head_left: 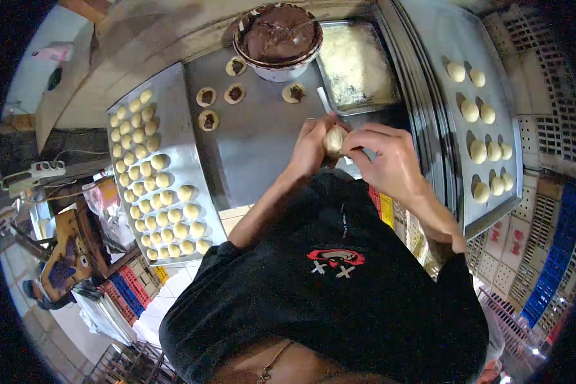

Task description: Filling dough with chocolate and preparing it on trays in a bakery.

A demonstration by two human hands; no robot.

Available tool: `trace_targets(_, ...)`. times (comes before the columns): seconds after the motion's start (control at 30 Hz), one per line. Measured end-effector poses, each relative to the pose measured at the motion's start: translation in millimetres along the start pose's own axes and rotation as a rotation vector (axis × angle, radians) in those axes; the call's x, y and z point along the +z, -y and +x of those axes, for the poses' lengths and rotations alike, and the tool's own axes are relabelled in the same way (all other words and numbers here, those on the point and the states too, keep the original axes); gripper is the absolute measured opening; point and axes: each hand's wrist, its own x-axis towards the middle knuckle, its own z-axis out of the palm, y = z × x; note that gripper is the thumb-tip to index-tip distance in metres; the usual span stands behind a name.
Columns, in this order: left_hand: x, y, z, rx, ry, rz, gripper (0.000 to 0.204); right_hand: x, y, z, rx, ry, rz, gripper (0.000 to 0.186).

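Grey metal worktop point(259, 141) w/ brownish ledge point(166, 38) along far edge. Off L edge: white power strip point(48, 169) w/ cables, plus worn wooden furniture point(70, 246), type unclear. Beyond nr L corner: red & blue plastic crates point(131, 288), pale tiled floor point(37, 329) further out. Past R edge: stacked pale crates point(526, 144) & blue crates point(550, 253). Light uneven; small bright glints point(535, 351) beyond nr R corner.

We see here a bakery workroom: silver rectangular metal trays point(180, 110) carry round pale dough balls point(159, 162) in rows.
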Motion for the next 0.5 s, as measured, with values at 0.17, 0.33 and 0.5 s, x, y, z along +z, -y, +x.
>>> trace_targets(0.17,18.2,3.7,8.0,-0.115,0.023,-0.146,0.051,-17.8,2.0,0.0,-0.101,0.033,-0.024,0.02)
trace_targets(0.33,27.8,13.5,11.4,-0.094,0.068,-0.27,0.054,-40.5,2.0,-4.5,0.08,0.058,-0.022,0.016)
trace_targets(0.5,48.5,15.1,12.5,0.08,0.002,-0.135,0.049,-55.7,-6.7,-14.4,-0.114,0.005,-0.011,0.015)
